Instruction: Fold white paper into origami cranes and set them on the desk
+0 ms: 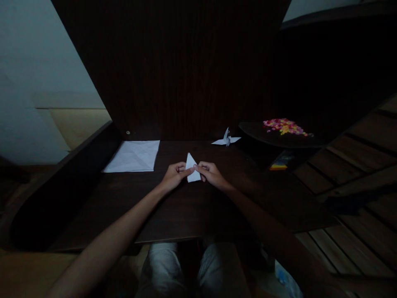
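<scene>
A piece of folded white paper, narrow and pointed at its far end, is held up between my two hands over the dark desk. My left hand grips its left edge, thumb lying across the front. On the opposite edge, my right hand pinches the paper with its thumb on top and fingers curled behind. Parts of the fingers are hidden behind the paper. A finished white paper crane stands farther back to the right, wings spread.
White paper sheets lie at the back left of the dark wooden desk. A raised side panel borders the left. On the right, a small shelf bears a heap of colourful little pieces, with colourful items beneath.
</scene>
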### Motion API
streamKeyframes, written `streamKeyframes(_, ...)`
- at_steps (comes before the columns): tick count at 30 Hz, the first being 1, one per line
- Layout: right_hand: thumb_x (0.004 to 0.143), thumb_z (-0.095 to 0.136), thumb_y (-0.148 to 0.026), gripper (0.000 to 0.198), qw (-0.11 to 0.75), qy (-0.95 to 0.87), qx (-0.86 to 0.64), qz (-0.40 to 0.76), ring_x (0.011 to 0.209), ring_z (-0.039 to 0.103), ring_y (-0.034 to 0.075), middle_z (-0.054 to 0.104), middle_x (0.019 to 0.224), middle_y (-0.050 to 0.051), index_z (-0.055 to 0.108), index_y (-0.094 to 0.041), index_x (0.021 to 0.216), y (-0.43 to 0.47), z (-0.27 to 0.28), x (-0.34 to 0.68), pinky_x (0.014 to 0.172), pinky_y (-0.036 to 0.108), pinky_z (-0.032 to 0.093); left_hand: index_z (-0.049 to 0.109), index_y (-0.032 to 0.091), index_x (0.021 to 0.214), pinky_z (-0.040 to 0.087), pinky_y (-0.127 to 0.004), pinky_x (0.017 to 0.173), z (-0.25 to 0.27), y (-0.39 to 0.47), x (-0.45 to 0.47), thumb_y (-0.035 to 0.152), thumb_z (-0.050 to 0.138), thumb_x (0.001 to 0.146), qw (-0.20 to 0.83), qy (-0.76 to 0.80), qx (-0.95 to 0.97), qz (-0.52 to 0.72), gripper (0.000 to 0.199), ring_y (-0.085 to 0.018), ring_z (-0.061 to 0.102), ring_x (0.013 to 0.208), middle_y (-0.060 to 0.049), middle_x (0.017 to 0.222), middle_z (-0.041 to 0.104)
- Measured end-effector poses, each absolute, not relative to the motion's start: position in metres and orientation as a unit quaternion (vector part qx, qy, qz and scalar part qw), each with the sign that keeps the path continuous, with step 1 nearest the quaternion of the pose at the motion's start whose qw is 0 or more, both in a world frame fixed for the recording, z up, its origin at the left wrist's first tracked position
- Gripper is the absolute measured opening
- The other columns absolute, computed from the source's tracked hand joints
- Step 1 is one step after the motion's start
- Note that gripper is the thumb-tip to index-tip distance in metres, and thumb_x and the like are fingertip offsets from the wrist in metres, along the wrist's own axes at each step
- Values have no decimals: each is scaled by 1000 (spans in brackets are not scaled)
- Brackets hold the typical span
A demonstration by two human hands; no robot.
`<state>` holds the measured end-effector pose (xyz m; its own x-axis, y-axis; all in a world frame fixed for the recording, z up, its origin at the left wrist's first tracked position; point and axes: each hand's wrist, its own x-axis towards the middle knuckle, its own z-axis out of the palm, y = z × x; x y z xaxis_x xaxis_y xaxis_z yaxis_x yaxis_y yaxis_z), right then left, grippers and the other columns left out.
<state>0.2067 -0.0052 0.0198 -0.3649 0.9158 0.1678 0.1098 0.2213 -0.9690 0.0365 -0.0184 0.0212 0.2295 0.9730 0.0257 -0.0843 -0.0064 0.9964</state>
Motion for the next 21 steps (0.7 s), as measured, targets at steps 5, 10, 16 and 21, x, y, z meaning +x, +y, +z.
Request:
streamKeyframes(5,80,55,-50,38,392,-681,-378,490,39,42,6,51,47,-4,48,-17,60,-6,19,207,40,19,31,64,13,78,44,-25,62,20,-14,34,47,77,59,537,432,511,513,41,-14,60,62,-3,72,68)
streamKeyframes(10,83,52,-48,37,390,-685,-380,484,40,43,7,51,49,-4,48,-18,63,-6,19,207,40,19,32,65,13,79,43,-25,61,21,-14,34,47,78,58,543,433,509,508,42,-14,60,62,-2,72,69)
streamKeyframes(16,85,49,-48,37,385,-703,-379,462,40,42,6,50,49,-5,46,-18,64,-7,19,208,41,19,32,65,13,78,43,-24,60,22,-15,34,44,78,60,547,433,509,505,38,-13,59,60,-2,70,68)
streamKeyframes(21,83,51,-48,37,396,-683,-390,473,39,41,6,50,48,-5,46,-18,63,-7,19,207,40,19,31,66,12,79,43,-23,57,23,-15,35,43,77,60,548,439,503,504,38,-13,57,56,-1,65,67)
